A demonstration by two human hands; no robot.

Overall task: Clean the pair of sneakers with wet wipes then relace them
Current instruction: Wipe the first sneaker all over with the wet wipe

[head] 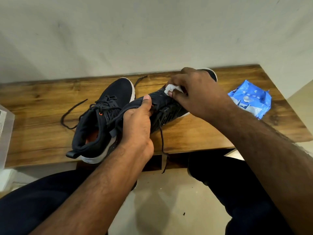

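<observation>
At the far left edge, about nine o'clock, a pale translucent box (5,133) sits on the brown wood-grain tabletop (42,119). Next comes the first dark navy mesh sneaker with white sole (103,119), resting on the table untouched, its heel at seven o'clock and toe at one o'clock; its dark laces (72,114) are loosened and trail out toward nine o'clock.

The left hand (137,131) is closed around the collar and tongue area of the second dark navy sneaker (162,106), thumb lying on top, holding it tilted just beside the first. This shoe's long axis runs from seven o'clock to one o'clock, toe pointing away toward the wall; one loose lace (162,143) hangs down over the near table edge.

The right hand (194,94) is nearer the toe, fingers pinched on a crumpled white wet wipe (170,89) pressed against the upper just ahead of the lacing. Judging from this, wiping is under way and any stroke would run along that axis, forward of the left hand's grip.

At three o'clock lies the blue plastic wet-wipe packet (250,99), well apart from both hands
</observation>
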